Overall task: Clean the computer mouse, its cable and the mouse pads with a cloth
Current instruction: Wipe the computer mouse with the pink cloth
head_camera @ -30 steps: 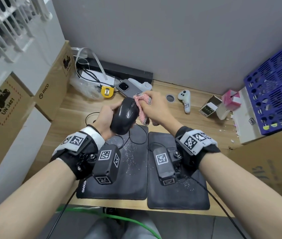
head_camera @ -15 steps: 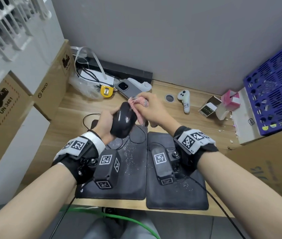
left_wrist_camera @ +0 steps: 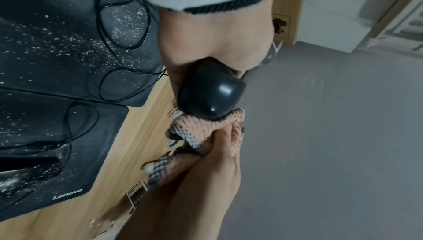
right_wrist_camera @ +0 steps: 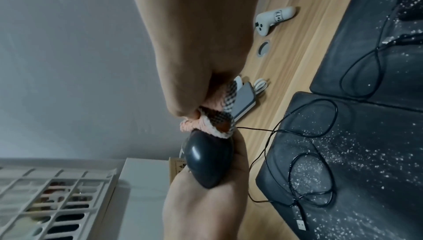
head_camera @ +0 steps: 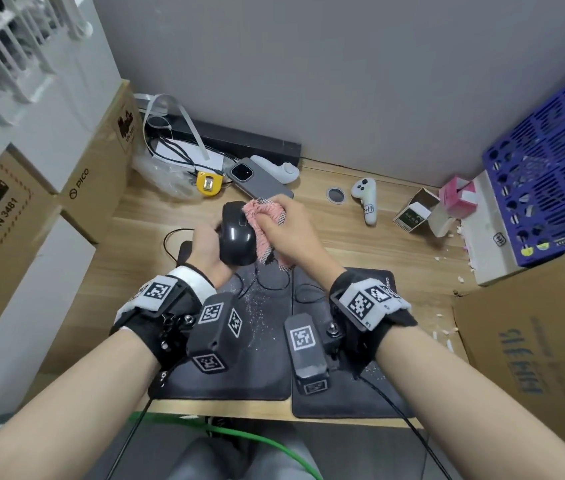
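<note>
While raised above the pads: left hand (head_camera: pixel 205 247) grips mouse (head_camera: pixel 238 233); right hand (head_camera: pixel 291 233) presses bunched cloth (head_camera: pixel 267 216) against it

A grey smartphone (head_camera: pixel 259 181) lies face down on the wooden desk (head_camera: pixel 392 251), just beyond the fingers, with a yellow tape measure (head_camera: pixel 208 183) to its left. Right of the fingertips sit a round grey cable grommet (head_camera: pixel 336 195) and a white handheld controller (head_camera: pixel 366 199). Farther right stand a small open carton (head_camera: pixel 413 216) and a pink box (head_camera: pixel 457 199), beside a blue perforated crate (head_camera: pixel 551 174). Cardboard boxes (head_camera: pixel 97 181) stand well left of the fingers, against the wall.
</note>
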Action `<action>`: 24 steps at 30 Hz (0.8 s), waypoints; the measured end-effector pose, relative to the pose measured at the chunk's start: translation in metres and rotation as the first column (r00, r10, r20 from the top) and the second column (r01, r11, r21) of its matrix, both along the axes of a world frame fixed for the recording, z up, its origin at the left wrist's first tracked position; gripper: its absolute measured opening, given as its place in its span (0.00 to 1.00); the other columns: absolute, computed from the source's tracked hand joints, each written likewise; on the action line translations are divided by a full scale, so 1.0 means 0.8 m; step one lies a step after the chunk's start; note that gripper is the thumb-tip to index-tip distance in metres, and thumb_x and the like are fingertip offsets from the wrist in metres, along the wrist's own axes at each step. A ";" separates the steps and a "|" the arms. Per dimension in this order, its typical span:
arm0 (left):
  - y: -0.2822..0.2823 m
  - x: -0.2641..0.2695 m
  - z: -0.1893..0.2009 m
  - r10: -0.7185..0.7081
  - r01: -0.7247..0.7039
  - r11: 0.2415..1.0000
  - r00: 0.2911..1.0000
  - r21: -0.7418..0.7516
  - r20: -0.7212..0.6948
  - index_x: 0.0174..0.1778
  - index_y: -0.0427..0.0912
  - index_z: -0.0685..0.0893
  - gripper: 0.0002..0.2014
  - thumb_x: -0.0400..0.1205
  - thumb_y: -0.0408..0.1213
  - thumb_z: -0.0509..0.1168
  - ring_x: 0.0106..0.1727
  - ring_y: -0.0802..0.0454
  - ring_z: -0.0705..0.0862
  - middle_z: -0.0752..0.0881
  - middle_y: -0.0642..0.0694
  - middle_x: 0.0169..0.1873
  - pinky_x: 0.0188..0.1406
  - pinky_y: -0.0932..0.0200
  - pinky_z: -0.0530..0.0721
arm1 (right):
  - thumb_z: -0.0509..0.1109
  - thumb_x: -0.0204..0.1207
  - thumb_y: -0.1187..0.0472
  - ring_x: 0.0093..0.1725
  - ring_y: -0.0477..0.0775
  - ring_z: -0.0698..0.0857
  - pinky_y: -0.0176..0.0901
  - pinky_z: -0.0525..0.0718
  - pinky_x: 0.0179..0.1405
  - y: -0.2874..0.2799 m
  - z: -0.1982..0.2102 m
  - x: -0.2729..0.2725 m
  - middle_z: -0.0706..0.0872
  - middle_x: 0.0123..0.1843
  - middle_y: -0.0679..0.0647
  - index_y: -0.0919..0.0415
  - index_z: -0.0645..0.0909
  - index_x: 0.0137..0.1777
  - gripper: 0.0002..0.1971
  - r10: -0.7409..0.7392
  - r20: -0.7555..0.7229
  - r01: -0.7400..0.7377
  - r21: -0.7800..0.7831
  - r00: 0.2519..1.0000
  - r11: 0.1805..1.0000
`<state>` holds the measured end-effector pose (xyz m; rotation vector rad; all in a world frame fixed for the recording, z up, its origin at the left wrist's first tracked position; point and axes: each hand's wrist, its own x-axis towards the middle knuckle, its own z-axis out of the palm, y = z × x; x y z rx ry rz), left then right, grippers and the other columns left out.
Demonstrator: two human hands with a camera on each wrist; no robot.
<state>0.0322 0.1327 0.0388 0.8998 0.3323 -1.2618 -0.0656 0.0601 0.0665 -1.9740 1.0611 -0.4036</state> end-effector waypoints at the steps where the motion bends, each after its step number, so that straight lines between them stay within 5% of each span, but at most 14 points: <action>1: -0.003 0.003 0.001 0.001 -0.001 1.000 1.000 -0.006 0.021 0.46 0.39 0.84 0.18 0.86 0.40 0.49 0.43 0.44 0.86 0.87 0.38 0.42 0.50 0.47 0.86 | 0.68 0.76 0.59 0.51 0.56 0.84 0.48 0.80 0.52 -0.001 0.001 0.000 0.86 0.49 0.54 0.57 0.81 0.53 0.07 -0.004 0.005 0.004 0.014 1.000 1.000; 6: -0.023 0.026 0.007 0.102 -0.105 0.994 0.990 0.021 0.095 0.40 0.38 0.81 0.15 0.84 0.44 0.56 0.35 0.47 0.81 0.81 0.41 0.35 0.37 0.57 0.83 | 0.70 0.75 0.61 0.39 0.45 0.82 0.39 0.76 0.39 0.023 0.011 -0.009 0.84 0.39 0.44 0.51 0.79 0.45 0.04 0.176 0.004 -0.176 0.070 0.984 0.982; 8: -0.025 0.027 0.005 0.053 -0.053 0.999 0.988 -0.006 0.143 0.40 0.39 0.81 0.15 0.84 0.44 0.56 0.36 0.47 0.81 0.82 0.42 0.35 0.38 0.57 0.82 | 0.71 0.75 0.61 0.39 0.45 0.82 0.40 0.76 0.41 0.022 0.008 -0.009 0.85 0.40 0.47 0.52 0.79 0.44 0.04 0.155 0.001 -0.155 0.051 0.988 0.987; 11: -0.021 0.023 0.012 -0.082 0.094 0.995 0.969 -0.043 0.232 0.41 0.41 0.84 0.16 0.85 0.45 0.55 0.38 0.48 0.83 0.84 0.43 0.37 0.42 0.57 0.82 | 0.69 0.75 0.58 0.29 0.37 0.81 0.30 0.73 0.28 0.009 0.003 -0.007 0.85 0.42 0.48 0.51 0.77 0.45 0.03 0.040 0.013 -0.041 0.059 0.999 0.997; 12: -0.018 0.021 0.015 -0.118 0.136 0.989 0.962 -0.057 0.245 0.43 0.41 0.84 0.16 0.85 0.46 0.55 0.39 0.48 0.85 0.85 0.44 0.38 0.45 0.57 0.83 | 0.68 0.75 0.57 0.29 0.38 0.82 0.31 0.75 0.29 0.004 0.002 -0.004 0.87 0.42 0.49 0.50 0.77 0.45 0.02 -0.008 0.036 0.005 0.070 0.999 0.998; 16: -0.017 0.014 0.018 -0.131 0.159 0.984 0.950 -0.079 0.285 0.48 0.40 0.85 0.15 0.85 0.44 0.56 0.43 0.47 0.87 0.87 0.43 0.42 0.50 0.55 0.85 | 0.67 0.75 0.55 0.52 0.63 0.85 0.58 0.82 0.56 -0.006 0.007 0.004 0.88 0.46 0.55 0.51 0.78 0.45 0.03 -0.137 0.058 0.136 0.027 0.989 0.990; 21: -0.027 0.028 0.019 -0.002 0.003 1.000 0.966 -0.003 0.260 0.42 0.40 0.83 0.17 0.86 0.46 0.53 0.33 0.50 0.83 0.84 0.44 0.33 0.29 0.64 0.83 | 0.70 0.75 0.57 0.50 0.57 0.86 0.50 0.82 0.53 0.024 0.014 -0.002 0.85 0.41 0.49 0.52 0.80 0.44 0.02 0.027 0.014 -0.028 0.047 1.000 0.999; 24: -0.018 0.028 0.018 -0.076 0.085 0.996 0.968 -0.027 0.241 0.44 0.41 0.84 0.17 0.86 0.46 0.53 0.38 0.48 0.85 0.86 0.43 0.37 0.36 0.60 0.86 | 0.70 0.73 0.55 0.50 0.60 0.86 0.56 0.84 0.54 0.018 0.016 0.006 0.88 0.44 0.53 0.53 0.80 0.44 0.03 0.006 0.008 -0.007 0.027 1.000 1.000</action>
